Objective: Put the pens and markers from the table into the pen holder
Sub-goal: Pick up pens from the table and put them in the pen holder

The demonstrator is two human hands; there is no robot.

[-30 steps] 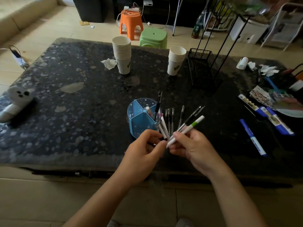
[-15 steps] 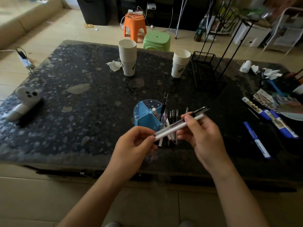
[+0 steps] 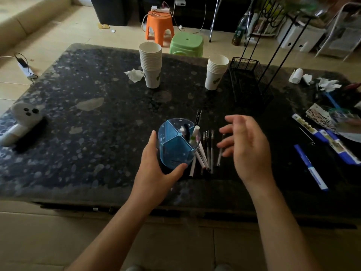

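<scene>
pen holder (image 3: 176,145) cupped by left hand (image 3: 154,169); right hand (image 3: 246,147) empty, fingers spread above loose pens (image 3: 208,151).

A dark speckled table (image 3: 88,122) is set on pale floor tiles (image 3: 58,36), with orange stool (image 3: 159,22) and green stool (image 3: 186,44) placed beyond.

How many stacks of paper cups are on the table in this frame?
2. One taller stack stands at the far middle of the table, beside a crumpled tissue. A shorter stack stands to its right, next to the black wire basket. None looks hidden.
</scene>
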